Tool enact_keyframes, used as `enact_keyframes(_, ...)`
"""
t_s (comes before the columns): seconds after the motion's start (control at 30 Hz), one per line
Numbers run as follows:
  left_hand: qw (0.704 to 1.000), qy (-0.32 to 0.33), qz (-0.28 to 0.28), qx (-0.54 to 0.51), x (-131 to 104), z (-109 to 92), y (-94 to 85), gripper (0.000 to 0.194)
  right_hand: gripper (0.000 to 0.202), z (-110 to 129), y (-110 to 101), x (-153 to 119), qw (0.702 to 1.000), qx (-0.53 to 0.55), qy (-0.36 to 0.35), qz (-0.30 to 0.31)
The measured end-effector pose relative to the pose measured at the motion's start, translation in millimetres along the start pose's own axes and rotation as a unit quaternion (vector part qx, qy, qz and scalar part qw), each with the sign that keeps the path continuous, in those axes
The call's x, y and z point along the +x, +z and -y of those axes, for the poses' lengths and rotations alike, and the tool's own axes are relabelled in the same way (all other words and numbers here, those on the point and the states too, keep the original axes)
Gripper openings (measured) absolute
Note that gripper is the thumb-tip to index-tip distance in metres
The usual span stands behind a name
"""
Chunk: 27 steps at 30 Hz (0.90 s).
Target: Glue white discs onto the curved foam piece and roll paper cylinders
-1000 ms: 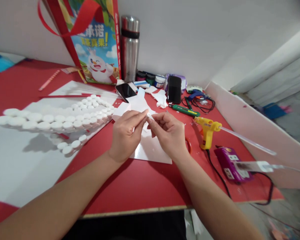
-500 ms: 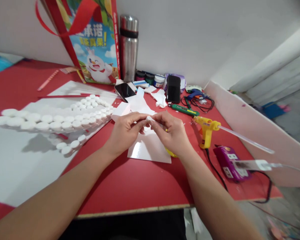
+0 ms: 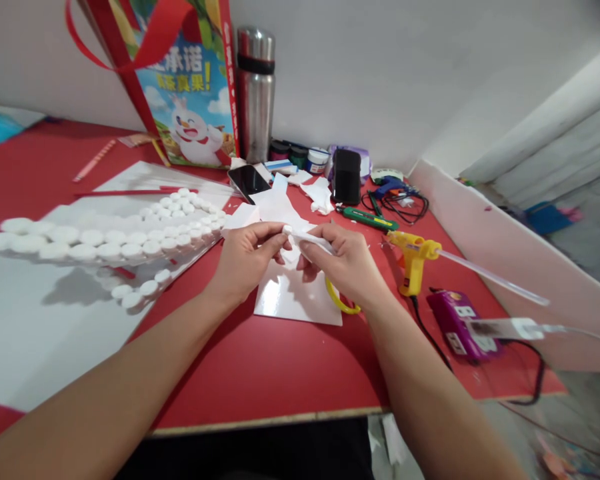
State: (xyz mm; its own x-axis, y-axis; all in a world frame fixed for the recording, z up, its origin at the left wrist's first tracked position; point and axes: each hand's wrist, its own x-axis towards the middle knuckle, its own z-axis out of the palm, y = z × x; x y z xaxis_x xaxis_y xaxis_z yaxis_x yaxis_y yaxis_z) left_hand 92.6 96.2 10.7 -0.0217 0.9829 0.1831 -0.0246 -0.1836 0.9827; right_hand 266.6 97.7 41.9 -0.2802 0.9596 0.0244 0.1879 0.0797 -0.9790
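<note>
White and slender, a strip (image 3: 299,235) spans the gap between both hands, above a glossy sheet (image 3: 290,303) on the red table (image 3: 280,373). The left hand (image 3: 245,260) pinches its end between thumb and forefinger; the right hand (image 3: 347,257) holds it farther along, thumb against fingers. Near the right wrist, a yellow ring (image 3: 351,309) lies partly hidden.

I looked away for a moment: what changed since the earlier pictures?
The left hand and right hand have drawn slightly apart, showing more of the white piece between them. A yellow ring now shows fully below the right hand; whether it's held is unclear. The glue gun and white-disc structure stayed put.
</note>
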Motion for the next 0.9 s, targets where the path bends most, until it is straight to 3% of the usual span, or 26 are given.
enact_keyframes(0.07,1.0,0.004,-0.006,0.01,0,0,-1.4,0.015,0.028,0,-4,3,0.997,0.076,0.02,0.021)
enact_keyframes(0.23,0.997,0.04,0.005,0.062,0,-1,-1.7,0.016,0.036,-7,-9,11,0.98,0.171,0.069,-0.078)
enact_keyframes(0.37,0.991,0.086,0.022,0.103,-3,-2,0.3,0.015,0.03,-7,-5,9,0.971,0.202,0.127,0.022)
enact_keyframes(0.53,0.982,0.12,0.017,0.147,-4,1,0.6,0.016,0.031,-5,-1,7,0.964,0.224,0.133,0.047)
enact_keyframes(0.73,0.981,0.124,0.022,0.151,-6,2,2.0,0.017,0.035,-7,0,7,0.973,0.187,0.128,0.043)
enact_keyframes(0.9,0.997,0.031,0.008,0.064,-8,0,6.7,0.015,0.026,-9,5,5,0.998,0.003,0.027,-0.054)
